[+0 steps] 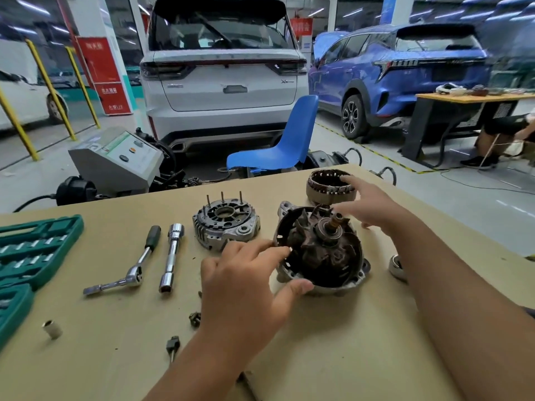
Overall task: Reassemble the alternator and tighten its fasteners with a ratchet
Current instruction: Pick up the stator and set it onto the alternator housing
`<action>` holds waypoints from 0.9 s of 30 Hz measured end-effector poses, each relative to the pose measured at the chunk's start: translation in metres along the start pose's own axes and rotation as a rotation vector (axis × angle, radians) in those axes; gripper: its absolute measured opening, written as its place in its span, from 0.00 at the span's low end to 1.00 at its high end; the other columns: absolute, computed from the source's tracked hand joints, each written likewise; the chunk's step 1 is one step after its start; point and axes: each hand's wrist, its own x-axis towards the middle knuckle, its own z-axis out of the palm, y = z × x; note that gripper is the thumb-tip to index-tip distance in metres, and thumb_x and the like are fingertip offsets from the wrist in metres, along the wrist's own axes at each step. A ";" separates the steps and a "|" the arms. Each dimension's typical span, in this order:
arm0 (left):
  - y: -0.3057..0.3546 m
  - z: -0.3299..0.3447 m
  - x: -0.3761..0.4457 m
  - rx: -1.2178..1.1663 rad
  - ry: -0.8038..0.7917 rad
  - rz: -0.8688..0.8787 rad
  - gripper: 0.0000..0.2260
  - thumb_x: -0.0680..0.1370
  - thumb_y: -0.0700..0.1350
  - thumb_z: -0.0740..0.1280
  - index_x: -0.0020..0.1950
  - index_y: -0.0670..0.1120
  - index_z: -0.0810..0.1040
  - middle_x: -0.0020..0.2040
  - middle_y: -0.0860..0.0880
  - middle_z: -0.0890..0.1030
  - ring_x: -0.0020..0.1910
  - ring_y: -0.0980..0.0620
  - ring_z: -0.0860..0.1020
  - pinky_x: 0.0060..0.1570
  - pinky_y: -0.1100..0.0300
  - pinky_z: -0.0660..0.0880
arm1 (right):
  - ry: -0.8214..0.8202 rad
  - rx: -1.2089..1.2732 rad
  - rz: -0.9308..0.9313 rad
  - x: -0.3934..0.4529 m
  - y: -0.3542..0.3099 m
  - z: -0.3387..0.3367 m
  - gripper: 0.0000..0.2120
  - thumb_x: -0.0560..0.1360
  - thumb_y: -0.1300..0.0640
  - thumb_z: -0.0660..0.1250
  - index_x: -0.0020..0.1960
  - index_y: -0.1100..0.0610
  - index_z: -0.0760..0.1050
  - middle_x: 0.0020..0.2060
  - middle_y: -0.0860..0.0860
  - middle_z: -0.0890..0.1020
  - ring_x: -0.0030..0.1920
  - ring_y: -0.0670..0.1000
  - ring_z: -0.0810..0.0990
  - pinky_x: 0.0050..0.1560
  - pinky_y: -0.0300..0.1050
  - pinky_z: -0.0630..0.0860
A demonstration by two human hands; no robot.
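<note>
I am keeping my left hand (246,287) on the near edge of the front housing (321,250), thumb and fingers curled around its rim, so it is not sliding on the tabletop (333,342). The rotor (324,241) is sitting inside it with its shaft pointing up, ready for the next part. The ratchet (130,267) and a long socket (170,259) are lying to my left, waiting until bolts need turning. Farther off, the rear cover (225,227) is resting with its studs up. My right hand (367,204) is reaching out, fingers spread and holding nothing, toward the stator ring (330,186) at the far edge, I think to fit it next.
</note>
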 end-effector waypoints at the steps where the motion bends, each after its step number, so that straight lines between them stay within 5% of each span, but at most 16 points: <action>1: -0.003 0.001 0.000 0.001 0.016 0.005 0.26 0.69 0.72 0.65 0.57 0.59 0.85 0.57 0.62 0.83 0.55 0.53 0.80 0.47 0.49 0.72 | -0.040 -0.061 -0.002 0.007 -0.001 0.004 0.41 0.65 0.46 0.73 0.76 0.38 0.64 0.61 0.53 0.73 0.50 0.56 0.80 0.42 0.50 0.80; 4: -0.010 0.001 -0.002 -0.009 0.037 0.023 0.25 0.67 0.74 0.65 0.53 0.60 0.85 0.55 0.64 0.82 0.55 0.55 0.79 0.46 0.52 0.67 | -0.035 -0.217 -0.006 0.018 0.004 0.011 0.38 0.68 0.46 0.73 0.76 0.38 0.65 0.71 0.53 0.66 0.68 0.58 0.72 0.65 0.54 0.73; 9: -0.021 0.004 -0.010 -0.037 0.009 0.015 0.25 0.65 0.75 0.65 0.50 0.59 0.84 0.53 0.65 0.80 0.55 0.54 0.79 0.45 0.50 0.70 | 0.036 -0.356 0.074 0.017 0.013 0.011 0.14 0.67 0.43 0.75 0.51 0.41 0.80 0.81 0.52 0.52 0.77 0.61 0.62 0.70 0.56 0.66; 13: -0.021 0.003 -0.010 -0.077 -0.013 -0.008 0.26 0.64 0.75 0.66 0.51 0.59 0.85 0.52 0.65 0.80 0.55 0.54 0.78 0.46 0.49 0.71 | 0.155 -0.328 -0.090 0.014 0.004 0.010 0.31 0.65 0.45 0.75 0.66 0.37 0.70 0.82 0.46 0.51 0.77 0.59 0.61 0.68 0.58 0.67; 16: -0.017 0.002 -0.010 -0.089 -0.018 -0.012 0.26 0.65 0.74 0.67 0.52 0.59 0.85 0.53 0.64 0.81 0.56 0.53 0.78 0.47 0.48 0.72 | 0.093 -0.537 0.002 0.017 -0.001 0.017 0.37 0.69 0.40 0.71 0.74 0.32 0.59 0.82 0.44 0.45 0.74 0.62 0.62 0.66 0.62 0.68; 21: -0.015 0.002 -0.010 -0.094 -0.023 -0.008 0.25 0.65 0.74 0.67 0.53 0.59 0.85 0.52 0.64 0.81 0.56 0.53 0.78 0.48 0.48 0.72 | 0.108 -0.560 0.058 0.008 -0.006 0.010 0.26 0.68 0.40 0.72 0.65 0.34 0.71 0.82 0.46 0.45 0.75 0.62 0.58 0.65 0.63 0.67; 24: -0.017 0.004 -0.011 -0.100 -0.024 -0.010 0.25 0.65 0.74 0.67 0.53 0.60 0.84 0.52 0.65 0.80 0.56 0.53 0.77 0.48 0.48 0.72 | 0.218 -0.564 0.042 -0.007 -0.014 -0.006 0.19 0.62 0.30 0.72 0.46 0.39 0.80 0.82 0.43 0.52 0.76 0.60 0.60 0.65 0.65 0.66; 27: -0.017 0.004 -0.011 -0.106 -0.014 -0.007 0.25 0.65 0.73 0.67 0.53 0.59 0.85 0.52 0.64 0.80 0.55 0.53 0.77 0.48 0.48 0.73 | 0.175 -0.522 -0.003 -0.024 -0.012 -0.018 0.33 0.55 0.25 0.70 0.58 0.35 0.77 0.80 0.42 0.57 0.75 0.57 0.63 0.64 0.64 0.66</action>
